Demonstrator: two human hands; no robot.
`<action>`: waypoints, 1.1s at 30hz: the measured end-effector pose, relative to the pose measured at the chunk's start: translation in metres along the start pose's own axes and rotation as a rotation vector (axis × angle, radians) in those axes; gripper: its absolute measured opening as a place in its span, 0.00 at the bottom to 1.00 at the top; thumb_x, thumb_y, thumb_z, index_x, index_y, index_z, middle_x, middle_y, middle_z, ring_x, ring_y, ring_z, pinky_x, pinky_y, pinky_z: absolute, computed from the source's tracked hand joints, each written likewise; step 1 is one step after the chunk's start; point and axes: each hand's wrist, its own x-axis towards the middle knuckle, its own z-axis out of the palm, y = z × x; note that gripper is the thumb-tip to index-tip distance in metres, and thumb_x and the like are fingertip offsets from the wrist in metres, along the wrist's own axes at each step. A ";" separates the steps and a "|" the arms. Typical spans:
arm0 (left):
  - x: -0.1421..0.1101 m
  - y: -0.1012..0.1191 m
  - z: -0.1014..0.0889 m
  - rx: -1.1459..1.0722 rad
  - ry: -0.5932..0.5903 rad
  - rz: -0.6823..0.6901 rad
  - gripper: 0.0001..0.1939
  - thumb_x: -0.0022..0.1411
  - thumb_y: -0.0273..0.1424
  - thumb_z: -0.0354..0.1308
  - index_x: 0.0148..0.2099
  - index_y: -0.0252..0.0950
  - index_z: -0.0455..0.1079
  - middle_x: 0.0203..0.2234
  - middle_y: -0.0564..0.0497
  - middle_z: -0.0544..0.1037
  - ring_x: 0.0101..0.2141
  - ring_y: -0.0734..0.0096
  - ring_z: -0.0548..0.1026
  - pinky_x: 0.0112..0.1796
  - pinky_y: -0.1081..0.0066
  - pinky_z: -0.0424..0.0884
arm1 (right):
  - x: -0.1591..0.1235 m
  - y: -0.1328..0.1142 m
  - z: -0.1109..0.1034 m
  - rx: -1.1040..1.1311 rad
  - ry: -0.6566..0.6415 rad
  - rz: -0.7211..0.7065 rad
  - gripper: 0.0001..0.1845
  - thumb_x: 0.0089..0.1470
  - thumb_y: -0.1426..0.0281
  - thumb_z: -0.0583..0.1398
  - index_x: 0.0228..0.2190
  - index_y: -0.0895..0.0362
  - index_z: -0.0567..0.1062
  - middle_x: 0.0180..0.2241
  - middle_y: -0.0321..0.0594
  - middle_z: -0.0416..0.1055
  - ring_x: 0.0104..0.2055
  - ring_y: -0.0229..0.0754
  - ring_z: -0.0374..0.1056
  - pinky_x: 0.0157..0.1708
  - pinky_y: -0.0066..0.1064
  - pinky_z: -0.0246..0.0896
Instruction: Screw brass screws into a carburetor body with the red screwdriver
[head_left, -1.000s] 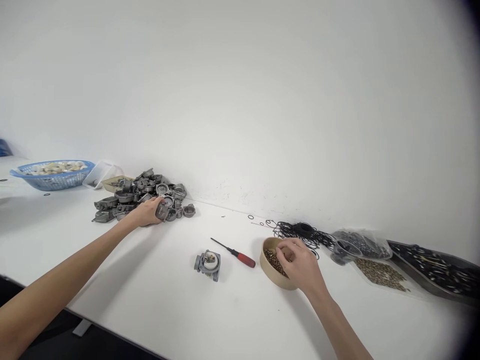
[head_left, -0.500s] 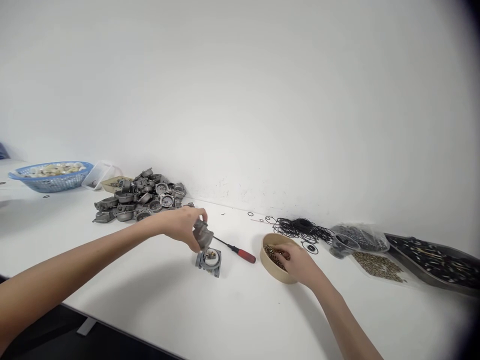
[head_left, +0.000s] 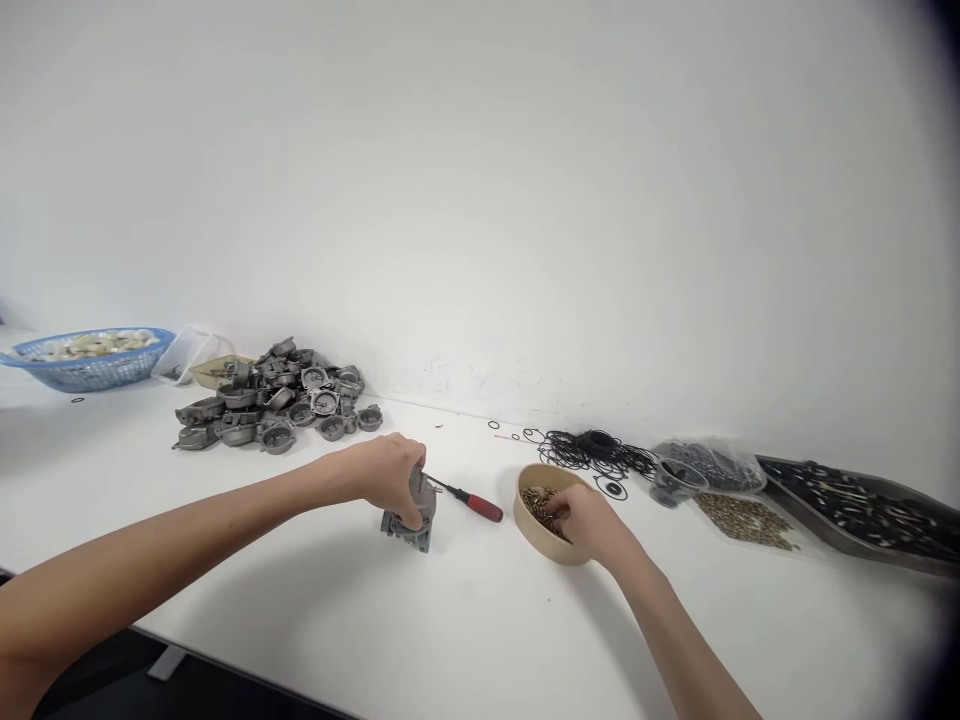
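Note:
My left hand [head_left: 386,478] grips a grey metal carburetor float bowl [head_left: 423,492] from above and behind. The float bowl sits on top of a grey carburetor body [head_left: 406,530] that stands on the table. My right hand [head_left: 585,520] reaches into a tan round tub [head_left: 528,510] of small brass-coloured screws [head_left: 538,500]. Its fingers are bent together among the screws, with the fingertips partly hidden. Between the two hands lies a screwdriver [head_left: 480,506] with a red and black handle, its shaft pointing towards the carburetor.
A pile of grey float bowls [head_left: 277,400] lies at the back left, near a blue basket [head_left: 105,373] of whitish parts. Black rubber rings [head_left: 592,452], a clear cup [head_left: 675,485], brass-coloured pieces [head_left: 746,520] and a dark tray [head_left: 825,530] are on the right.
My left hand has lowered the float bowl onto the carburetor body, covering its open top. My right hand stays in the tub, its fingers shifted slightly. The whole view has moved a little.

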 end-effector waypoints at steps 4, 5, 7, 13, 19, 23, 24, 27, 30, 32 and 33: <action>-0.001 0.000 0.004 0.006 0.017 0.004 0.39 0.41 0.51 0.68 0.53 0.38 0.69 0.50 0.39 0.75 0.46 0.48 0.75 0.34 0.65 0.72 | 0.002 -0.002 -0.004 -0.045 -0.228 0.042 0.12 0.66 0.62 0.61 0.42 0.58 0.77 0.40 0.39 0.76 0.35 0.36 0.72 0.34 0.29 0.72; -0.002 0.000 0.005 0.007 0.025 0.006 0.37 0.41 0.51 0.68 0.52 0.37 0.69 0.49 0.40 0.75 0.46 0.48 0.75 0.34 0.64 0.72 | 0.002 -0.003 -0.006 -0.057 -0.269 0.051 0.12 0.66 0.62 0.61 0.41 0.59 0.77 0.39 0.39 0.76 0.34 0.35 0.72 0.33 0.29 0.72; -0.004 -0.001 0.007 0.006 0.047 0.012 0.35 0.43 0.50 0.68 0.51 0.37 0.69 0.47 0.40 0.75 0.46 0.48 0.75 0.35 0.64 0.71 | 0.002 -0.005 -0.008 -0.077 -0.324 0.062 0.11 0.66 0.63 0.62 0.38 0.58 0.77 0.37 0.38 0.76 0.33 0.35 0.72 0.33 0.28 0.72; -0.002 -0.008 0.014 -0.001 0.081 0.022 0.33 0.46 0.51 0.66 0.50 0.38 0.68 0.46 0.41 0.76 0.46 0.48 0.75 0.34 0.64 0.71 | 0.000 -0.010 -0.011 -0.108 -0.333 0.081 0.10 0.67 0.64 0.61 0.39 0.58 0.78 0.39 0.39 0.77 0.35 0.36 0.72 0.36 0.30 0.73; 0.008 -0.011 0.031 0.010 0.049 0.034 0.33 0.46 0.51 0.67 0.48 0.37 0.69 0.45 0.40 0.76 0.46 0.46 0.75 0.37 0.61 0.71 | 0.002 -0.014 -0.011 -0.131 -0.347 0.115 0.10 0.66 0.63 0.61 0.41 0.58 0.77 0.41 0.40 0.76 0.40 0.39 0.74 0.42 0.35 0.74; 0.005 -0.013 0.035 -0.015 0.033 0.071 0.31 0.49 0.48 0.67 0.52 0.38 0.68 0.45 0.42 0.76 0.45 0.48 0.75 0.39 0.62 0.71 | 0.001 -0.016 -0.014 -0.127 -0.367 0.118 0.11 0.67 0.63 0.61 0.40 0.59 0.77 0.40 0.40 0.76 0.39 0.38 0.73 0.41 0.34 0.74; 0.005 -0.014 0.035 -0.027 0.023 0.089 0.33 0.50 0.48 0.67 0.54 0.39 0.68 0.47 0.43 0.75 0.46 0.49 0.76 0.39 0.63 0.71 | 0.000 -0.017 -0.015 -0.123 -0.375 0.118 0.11 0.67 0.63 0.61 0.40 0.58 0.77 0.40 0.40 0.77 0.38 0.38 0.73 0.40 0.33 0.73; 0.005 -0.018 0.037 -0.095 -0.022 0.196 0.40 0.50 0.46 0.69 0.63 0.46 0.63 0.53 0.46 0.74 0.49 0.52 0.75 0.40 0.66 0.71 | -0.002 -0.019 -0.017 -0.109 -0.391 0.107 0.10 0.66 0.63 0.61 0.39 0.58 0.78 0.39 0.39 0.77 0.37 0.37 0.73 0.38 0.32 0.73; 0.009 -0.024 0.041 -0.181 -0.035 0.336 0.45 0.50 0.41 0.71 0.68 0.51 0.60 0.55 0.48 0.72 0.52 0.52 0.74 0.44 0.66 0.71 | -0.001 -0.022 -0.017 -0.105 -0.391 0.109 0.10 0.66 0.64 0.62 0.38 0.58 0.78 0.38 0.39 0.77 0.36 0.37 0.73 0.38 0.32 0.73; 0.012 -0.028 0.045 -0.213 -0.022 0.393 0.47 0.50 0.37 0.72 0.69 0.53 0.58 0.57 0.48 0.72 0.54 0.52 0.72 0.48 0.64 0.70 | 0.000 -0.024 -0.017 -0.112 -0.385 0.127 0.10 0.66 0.64 0.62 0.38 0.58 0.78 0.38 0.39 0.77 0.36 0.37 0.73 0.38 0.32 0.73; 0.013 -0.030 0.048 -0.224 -0.015 0.409 0.47 0.51 0.36 0.72 0.70 0.54 0.57 0.57 0.48 0.71 0.55 0.52 0.72 0.49 0.63 0.70 | 0.001 -0.025 -0.017 -0.115 -0.380 0.138 0.10 0.66 0.64 0.62 0.37 0.58 0.78 0.38 0.39 0.77 0.36 0.37 0.73 0.39 0.32 0.73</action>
